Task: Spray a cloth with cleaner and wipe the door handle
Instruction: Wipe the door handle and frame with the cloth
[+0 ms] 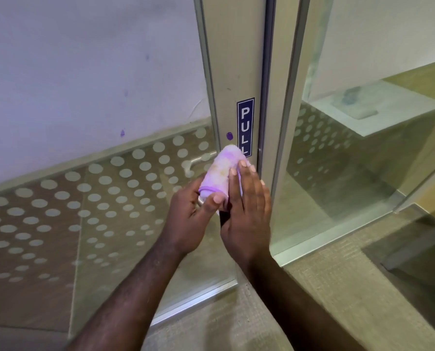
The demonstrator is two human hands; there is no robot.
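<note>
**Cloth wrapped on handle, both hands on it**

Pale purple rolled microfibre cloth [220, 171] covers the door handle on the grey metal door frame [233, 72], long axis running near-left to far-right, under the blue PULL sticker [245, 125]. Left hand [188, 219] pinches its near end, thumb on top. Right hand [246, 214] lies just right, fingers [244, 168] flat, pressed together on it. Handle itself mostly hidden.

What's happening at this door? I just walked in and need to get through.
A person is cleaning the glass door's handle. A pale purple cloth is wrapped around the handle on the door frame, just below the blue PULL sticker. The left hand grips the cloth from the side, thumb on its lower edge, while the right hand presses flat against it. No spray bottle is in view.
</note>
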